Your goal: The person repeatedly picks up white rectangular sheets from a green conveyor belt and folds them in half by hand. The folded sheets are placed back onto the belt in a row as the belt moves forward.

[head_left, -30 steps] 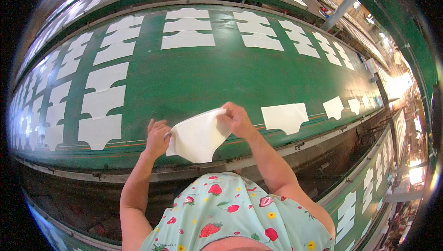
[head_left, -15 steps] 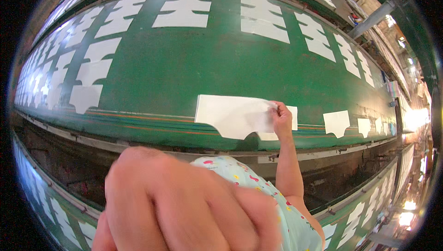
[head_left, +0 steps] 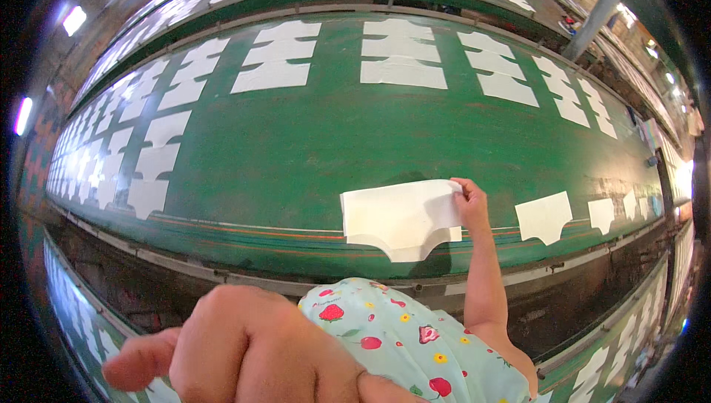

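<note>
While right fingers (head_left: 464,182) pinch its corner, white panel (head_left: 400,214) extends leftward, left fingers (head_left: 211,351) bent, hold unclear.

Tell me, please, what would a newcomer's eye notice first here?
The left hand looms large at the lower edge, close to the camera. Beyond it, a long green table stretches across the view, with white shaped pieces in rows along its far side. Near its close edge, right of centre, the right hand grips a white panel by its upper right corner.
</note>
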Demonstrator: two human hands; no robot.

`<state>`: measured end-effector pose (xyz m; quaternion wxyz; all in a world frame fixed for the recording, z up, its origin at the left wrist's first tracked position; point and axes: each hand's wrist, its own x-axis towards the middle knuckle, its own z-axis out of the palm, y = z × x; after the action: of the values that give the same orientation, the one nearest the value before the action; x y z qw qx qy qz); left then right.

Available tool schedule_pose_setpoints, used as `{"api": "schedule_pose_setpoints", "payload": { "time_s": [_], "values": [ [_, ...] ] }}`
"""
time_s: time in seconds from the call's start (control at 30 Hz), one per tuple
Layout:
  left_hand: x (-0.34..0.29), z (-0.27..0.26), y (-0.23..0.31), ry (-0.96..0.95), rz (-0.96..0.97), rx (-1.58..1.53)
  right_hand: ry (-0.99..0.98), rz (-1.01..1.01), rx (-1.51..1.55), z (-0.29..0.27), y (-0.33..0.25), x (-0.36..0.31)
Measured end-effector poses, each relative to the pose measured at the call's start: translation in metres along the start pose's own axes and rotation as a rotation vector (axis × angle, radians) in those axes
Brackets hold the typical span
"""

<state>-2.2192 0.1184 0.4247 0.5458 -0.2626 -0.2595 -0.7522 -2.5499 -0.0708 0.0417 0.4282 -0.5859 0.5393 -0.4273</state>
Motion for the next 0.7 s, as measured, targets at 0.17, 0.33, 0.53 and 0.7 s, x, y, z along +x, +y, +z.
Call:
{"api": "schedule_pose_setpoints", "payload": {
  "time_s": [0.17,0.33,0.53,0.7],
  "values": [
    [0.019,-0.034,-0.001,-0.018,-0.066,-0.026,-0.052,0.009,-0.062,-0.024,0.020,0.034],
    [0.030,-0.084,0.005,-0.086,0.126,0.137,-0.058,0.096,-0.068,-0.039,0.051,0.052],
    [0.005,-0.179,0.019,0.518,-0.106,0.752,0.220,0.016,-0.589,-0.069,0.082,0.078],
    [-0.065,-0.301,-0.013,0.629,-0.668,1.465,0.305,-0.026,-0.889,-0.059,0.069,0.081]
  ]
}}
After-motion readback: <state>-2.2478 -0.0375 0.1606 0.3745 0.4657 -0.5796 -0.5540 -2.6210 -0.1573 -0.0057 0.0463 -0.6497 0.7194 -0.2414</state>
